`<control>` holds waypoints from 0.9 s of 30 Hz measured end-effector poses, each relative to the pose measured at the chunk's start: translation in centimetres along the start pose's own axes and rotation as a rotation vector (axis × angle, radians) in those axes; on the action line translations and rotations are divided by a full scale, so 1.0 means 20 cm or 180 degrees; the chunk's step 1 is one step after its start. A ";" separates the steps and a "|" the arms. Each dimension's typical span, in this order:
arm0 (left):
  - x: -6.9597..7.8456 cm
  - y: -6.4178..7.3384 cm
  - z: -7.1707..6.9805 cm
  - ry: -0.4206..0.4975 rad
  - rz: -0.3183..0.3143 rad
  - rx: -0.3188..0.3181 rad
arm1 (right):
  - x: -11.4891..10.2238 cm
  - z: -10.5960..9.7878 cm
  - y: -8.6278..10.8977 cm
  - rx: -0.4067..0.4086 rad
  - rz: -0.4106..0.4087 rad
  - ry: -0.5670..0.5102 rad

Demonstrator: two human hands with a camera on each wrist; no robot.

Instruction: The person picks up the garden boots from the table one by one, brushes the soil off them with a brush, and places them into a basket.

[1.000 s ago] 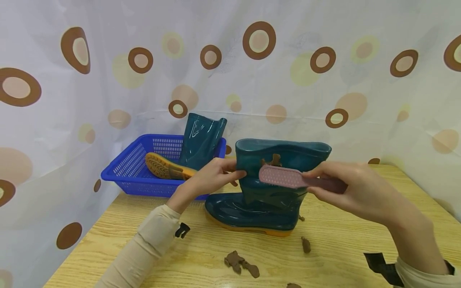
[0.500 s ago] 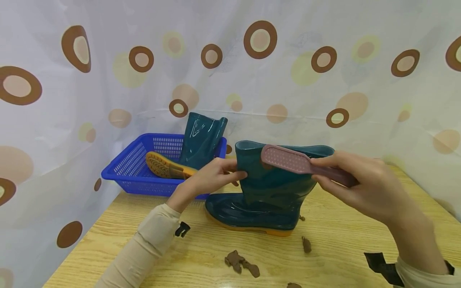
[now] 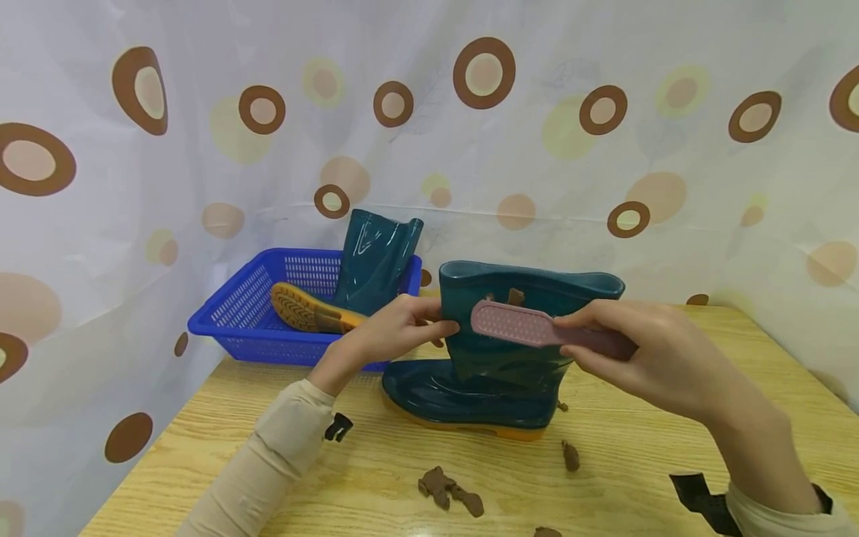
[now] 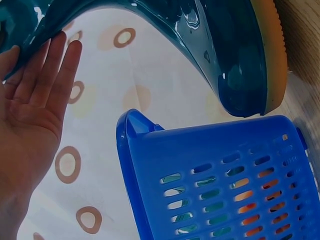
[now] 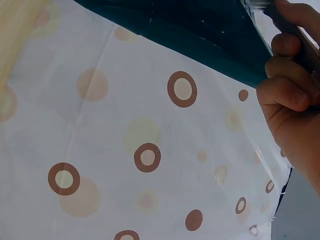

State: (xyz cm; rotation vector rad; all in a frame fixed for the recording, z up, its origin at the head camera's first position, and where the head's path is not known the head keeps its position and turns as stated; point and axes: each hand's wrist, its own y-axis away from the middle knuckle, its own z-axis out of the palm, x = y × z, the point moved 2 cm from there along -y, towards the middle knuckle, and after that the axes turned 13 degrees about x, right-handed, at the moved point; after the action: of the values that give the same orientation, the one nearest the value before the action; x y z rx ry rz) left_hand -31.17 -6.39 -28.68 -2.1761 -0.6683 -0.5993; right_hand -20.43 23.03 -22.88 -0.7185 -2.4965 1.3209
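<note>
A dark green rubber boot [image 3: 470, 395] with an orange sole stands upright on the table, toe to the left. My left hand [image 3: 403, 328] grips the front of its shaft, thumb on the near side; the left wrist view shows the fingers [image 4: 52, 75] reaching behind the rubber. In my right hand [image 3: 661, 362] is the handle of a pink brush [image 3: 513, 324], its back toward me and its head against the upper shaft. Just above the brush a brown mud-like patch [image 3: 516, 297] clings to the boot. White bristles [image 5: 257, 4] meet the shaft in the right wrist view.
Behind on the left, a blue perforated basket [image 3: 282, 347] holds a matching green boot [image 3: 372, 261] and an orange-soled boot part [image 3: 295, 309]. Brown lumps [image 3: 436, 486] lie on the wooden table [image 3: 376, 492] before the boot, with another lump [image 3: 570, 456] near the heel.
The brush went up to the boot's rim, then came down and left again. Less of the brown patch shows than a second ago. My left hand has stayed in place.
</note>
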 end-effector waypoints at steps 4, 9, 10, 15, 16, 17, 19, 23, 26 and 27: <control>0.00 0.00 0.00 -0.0008 -0.0053 0.0016 | 0.00 0.00 0.00 -0.0044 0.0001 -0.0105; 0.01 0.00 0.01 -0.0012 -0.0121 0.0078 | -0.01 -0.01 0.01 -0.0159 -0.0074 -0.0219; 0.01 0.00 0.01 -0.0006 -0.0135 0.0090 | 0.00 -0.02 0.02 -0.0208 -0.0078 -0.0236; 0.01 0.00 0.01 0.0005 -0.0200 0.0130 | 0.00 -0.03 0.03 -0.0460 -0.0051 -0.0266; 0.01 0.00 0.01 0.0005 -0.0210 0.0135 | 0.00 -0.03 0.03 -0.0460 -0.0066 -0.0283; 0.01 0.00 0.01 0.0003 -0.0214 0.0133 | 0.00 -0.03 0.03 -0.0428 -0.0079 -0.0272; 0.01 0.00 0.01 0.0006 -0.0223 0.0133 | 0.00 -0.04 0.02 -0.0294 -0.0138 -0.0242; 0.01 -0.01 0.01 0.0019 -0.0229 0.0118 | -0.01 -0.05 0.00 0.0167 -0.0364 -0.0015; 0.01 0.00 0.01 0.0021 -0.0238 0.0086 | -0.02 -0.05 -0.02 0.0523 -0.0533 0.0209; 0.01 0.00 0.01 0.0019 -0.0245 0.0070 | -0.02 -0.05 -0.03 0.0614 -0.0565 0.0293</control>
State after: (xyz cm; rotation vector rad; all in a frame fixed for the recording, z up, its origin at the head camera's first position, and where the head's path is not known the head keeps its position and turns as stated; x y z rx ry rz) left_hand -31.05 -6.24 -28.67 -2.1354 -0.7550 -0.6355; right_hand -19.84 23.19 -21.91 -0.4908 -2.2633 1.4050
